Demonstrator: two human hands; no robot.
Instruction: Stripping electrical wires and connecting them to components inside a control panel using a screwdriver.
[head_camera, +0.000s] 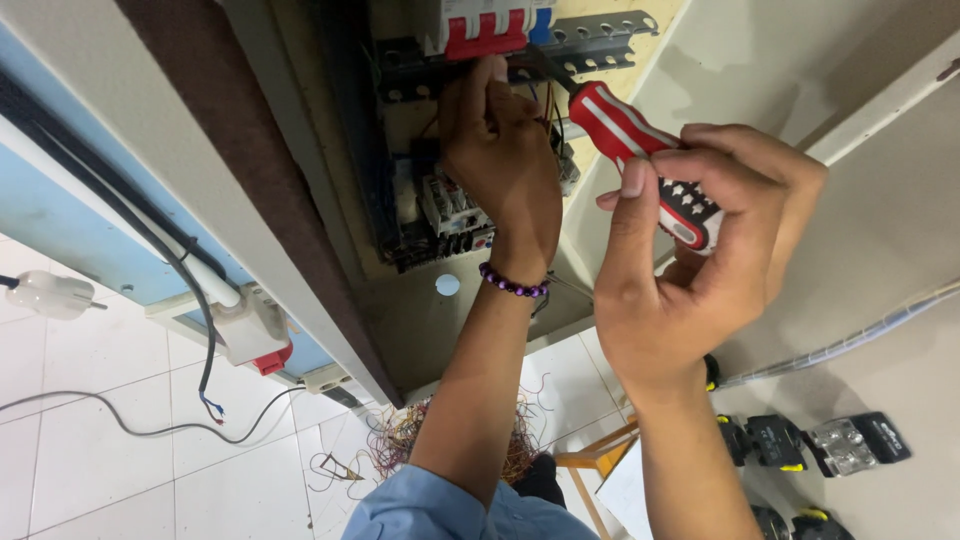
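Note:
My right hand (700, 250) grips the red, white and black handle of a screwdriver (640, 150), whose shaft points up-left toward the perforated metal rail (600, 45) inside an open electrical cabinet. My left hand (500, 150), with a purple bead bracelet (512, 285) on the wrist, reaches into the cabinet and pinches wires just below a red and white circuit breaker (487, 28) mounted on the rail. The screwdriver tip is hidden behind my left hand. Below my left hand sits a white and grey relay block (450, 205).
The cabinet door (870, 200) stands open on the right. A tangle of loose coloured wires (400, 435) lies on the tiled floor (100, 440). Black and yellow components (810, 445) lie at lower right. A black cable (180, 290) and a white fitting (255, 330) hang at left.

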